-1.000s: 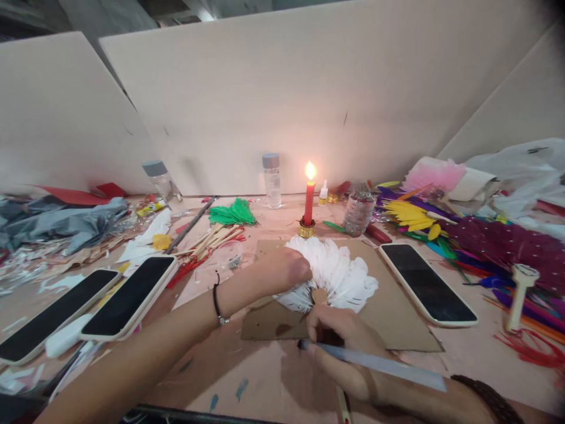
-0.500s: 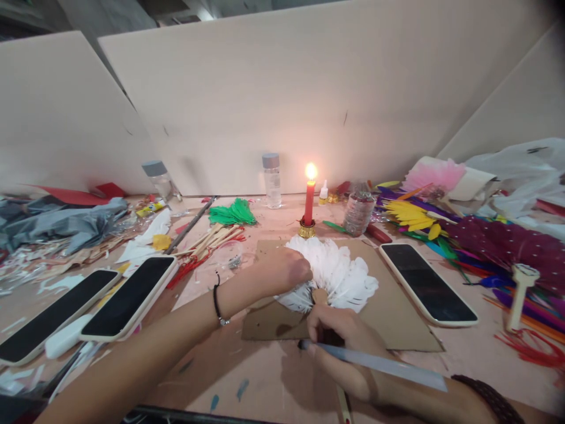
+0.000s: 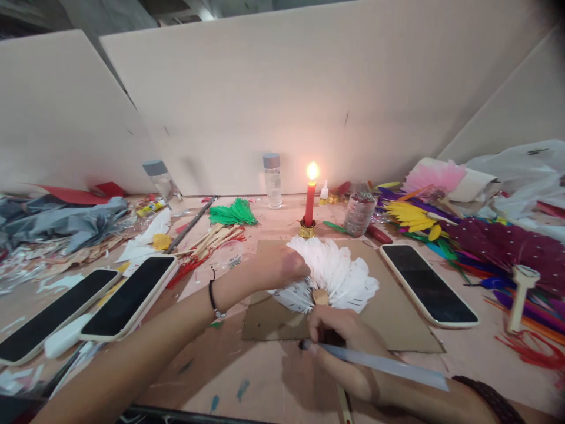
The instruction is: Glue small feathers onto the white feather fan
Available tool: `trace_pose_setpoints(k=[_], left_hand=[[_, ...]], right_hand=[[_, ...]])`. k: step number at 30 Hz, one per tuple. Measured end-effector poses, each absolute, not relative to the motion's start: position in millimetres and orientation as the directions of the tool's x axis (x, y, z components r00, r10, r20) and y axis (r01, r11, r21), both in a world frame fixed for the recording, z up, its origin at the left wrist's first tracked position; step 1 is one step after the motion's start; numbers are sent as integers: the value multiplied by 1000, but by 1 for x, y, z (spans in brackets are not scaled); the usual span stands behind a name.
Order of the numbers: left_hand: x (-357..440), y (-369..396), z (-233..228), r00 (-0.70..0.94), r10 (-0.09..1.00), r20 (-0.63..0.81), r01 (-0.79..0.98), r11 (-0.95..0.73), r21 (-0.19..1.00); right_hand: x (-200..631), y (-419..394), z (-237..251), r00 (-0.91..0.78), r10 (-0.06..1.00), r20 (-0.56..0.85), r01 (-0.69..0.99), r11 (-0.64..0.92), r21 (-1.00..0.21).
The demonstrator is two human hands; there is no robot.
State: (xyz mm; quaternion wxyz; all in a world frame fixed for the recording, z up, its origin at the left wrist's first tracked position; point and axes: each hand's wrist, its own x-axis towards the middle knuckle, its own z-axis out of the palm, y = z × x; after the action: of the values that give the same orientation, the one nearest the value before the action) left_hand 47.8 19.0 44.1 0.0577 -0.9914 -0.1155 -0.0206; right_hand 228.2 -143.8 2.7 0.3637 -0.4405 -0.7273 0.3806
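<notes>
A fan of white feathers (image 3: pixel 342 274) lies spread on a sheet of brown cardboard (image 3: pixel 265 327), with a small wooden piece (image 3: pixel 320 297) at its base. My left hand (image 3: pixel 280 266) is closed over the fan's left side, pinching a white feather (image 3: pixel 289 296) there; its fingertips are hidden. In my right hand (image 3: pixel 342 338), just below the wooden piece, is a translucent glue stick (image 3: pixel 388 362) with a blackened tip, pointing left. A thin wooden handle (image 3: pixel 343 403) shows beneath this hand.
A lit red candle (image 3: pixel 310 203) in a gold holder stands close behind the feathers. A clear capped bottle (image 3: pixel 272 181) and a plastic jar (image 3: pixel 359 212) flank it. Phones (image 3: pixel 429 284) lie both sides. Green feathers (image 3: pixel 232 212) sit back left; coloured feathers and a maroon fan (image 3: pixel 507 250) are right.
My left hand has shifted slightly left, and the feathers at the fan's left edge reach a little further out. My right hand and the glue stick have stayed almost in place.
</notes>
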Motion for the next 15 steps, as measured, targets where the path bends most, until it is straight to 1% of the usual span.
trace_pose_setpoints(k=[3, 5, 9, 10, 12, 14, 15], left_hand=[[48, 19, 50, 965, 259, 37, 261, -961, -87], [47, 16, 62, 954, 291, 67, 295, -954, -55], [38, 2, 108, 881, 380, 283, 389, -921, 25], [32, -1, 120, 854, 397, 336, 420, -908, 6], [19, -7, 140, 802, 439, 405, 514, -853, -93], [2, -5, 151, 763, 504, 405, 604, -779, -169], [-6, -2, 152, 746, 533, 400, 631, -759, -164]], right_hand=[[230, -138, -8, -371, 908, 195, 357, 333, -873], [231, -137, -11, -375, 906, 196, 357, 336, -871], [231, -136, -13, -376, 900, 220, 335, 353, -873], [231, -136, -13, -376, 897, 234, 328, 365, -871], [230, -135, -14, -371, 892, 258, 322, 384, -865], [230, -135, -15, -366, 893, 262, 330, 388, -861], [230, -135, -15, -366, 894, 259, 331, 386, -861]])
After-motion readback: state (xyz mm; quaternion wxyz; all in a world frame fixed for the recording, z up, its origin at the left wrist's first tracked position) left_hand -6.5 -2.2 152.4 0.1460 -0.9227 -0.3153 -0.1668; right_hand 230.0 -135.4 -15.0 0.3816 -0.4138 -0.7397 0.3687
